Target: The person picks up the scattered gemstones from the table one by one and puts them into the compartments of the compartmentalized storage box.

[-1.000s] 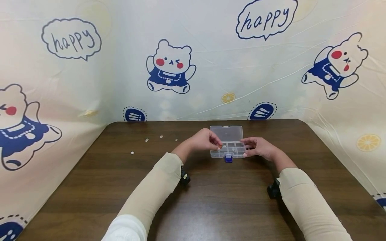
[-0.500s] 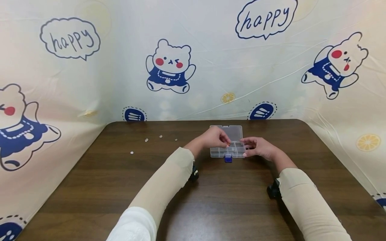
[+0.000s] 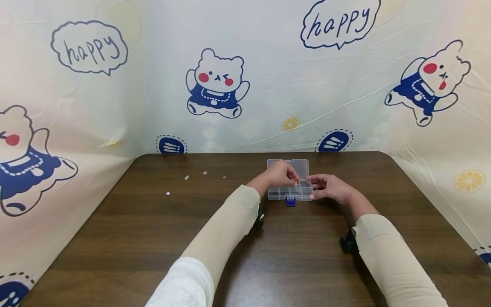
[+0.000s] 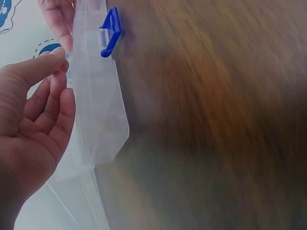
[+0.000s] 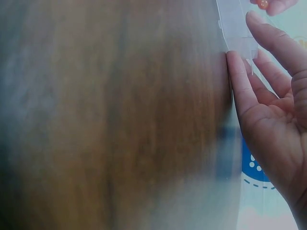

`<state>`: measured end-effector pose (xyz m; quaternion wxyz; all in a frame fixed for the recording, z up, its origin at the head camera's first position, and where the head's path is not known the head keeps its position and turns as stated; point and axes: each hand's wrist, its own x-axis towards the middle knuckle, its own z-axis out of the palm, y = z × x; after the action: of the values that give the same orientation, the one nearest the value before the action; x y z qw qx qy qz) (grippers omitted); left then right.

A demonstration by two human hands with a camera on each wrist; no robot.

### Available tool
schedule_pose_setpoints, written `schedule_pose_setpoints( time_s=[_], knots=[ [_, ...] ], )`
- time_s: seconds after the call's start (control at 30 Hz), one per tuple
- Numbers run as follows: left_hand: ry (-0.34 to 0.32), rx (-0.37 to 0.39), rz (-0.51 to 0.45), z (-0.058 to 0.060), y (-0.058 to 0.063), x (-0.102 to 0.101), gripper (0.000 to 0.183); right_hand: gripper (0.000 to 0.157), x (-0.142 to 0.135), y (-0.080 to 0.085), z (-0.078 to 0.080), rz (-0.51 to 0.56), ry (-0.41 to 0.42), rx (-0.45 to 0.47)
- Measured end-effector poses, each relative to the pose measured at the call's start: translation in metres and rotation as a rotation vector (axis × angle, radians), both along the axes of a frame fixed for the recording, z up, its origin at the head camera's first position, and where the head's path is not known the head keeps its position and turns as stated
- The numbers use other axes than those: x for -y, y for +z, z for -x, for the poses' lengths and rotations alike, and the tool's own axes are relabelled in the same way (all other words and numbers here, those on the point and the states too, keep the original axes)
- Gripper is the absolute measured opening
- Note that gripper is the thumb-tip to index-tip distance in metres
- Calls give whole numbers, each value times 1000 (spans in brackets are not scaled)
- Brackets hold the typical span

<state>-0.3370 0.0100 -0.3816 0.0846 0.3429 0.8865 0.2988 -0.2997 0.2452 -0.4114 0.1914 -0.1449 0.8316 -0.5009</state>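
Observation:
A clear plastic compartment box (image 3: 274, 195) lies on the table with its lid (image 3: 303, 168) raised at the back and a blue clasp (image 3: 290, 202) at the front. My left hand (image 3: 281, 175) is over the box's right half, pinching a small round orange bead (image 5: 262, 4) between thumb and fingertips. The bead is hidden by the fingers in the left wrist view. At the box's right end, my right hand (image 3: 333, 188) holds it, thumb near the front corner and fingers near the back. Small pale pieces inside the compartments are partly covered by the left hand.
Several small pale pebble-like pieces lie on the brown table (image 3: 192, 238), left of the box: an oval piece (image 3: 186, 177), a rounder piece (image 3: 168, 193) and others. A printed cloth (image 3: 268, 85) with bear drawings hangs behind the table's far edge.
My left hand has moved right across the box, from its left compartments to the right ones, with the orange bead still pinched. My right hand has stayed at the box's right end.

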Motion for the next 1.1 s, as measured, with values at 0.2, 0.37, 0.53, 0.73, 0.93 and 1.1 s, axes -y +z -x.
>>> schedule_pose_setpoints(
  time_s=[0.2, 0.37, 0.53, 0.73, 0.93, 1.1],
  knots=[
    [55, 3, -37, 0, -7, -7, 10, 74, -1, 0, -1, 7, 2, 0],
    [91, 12, -37, -4, -7, -11, 12, 74, -1, 1, -1, 26, 3, 8],
    [117, 17, -45, -6, -8, -12, 15, 73, -1, 1, -2, 34, 8, 9],
    [120, 49, -113, -6, -12, -7, 17, 73, 0, 1, -2, 23, 4, 8],
    [122, 82, -210, -9, -11, 3, 19, 74, 1, 1, -2, 19, -1, 9],
    [135, 76, -227, -11, -7, 11, 19, 75, -1, 0, -2, 11, -3, -5]
  ],
)
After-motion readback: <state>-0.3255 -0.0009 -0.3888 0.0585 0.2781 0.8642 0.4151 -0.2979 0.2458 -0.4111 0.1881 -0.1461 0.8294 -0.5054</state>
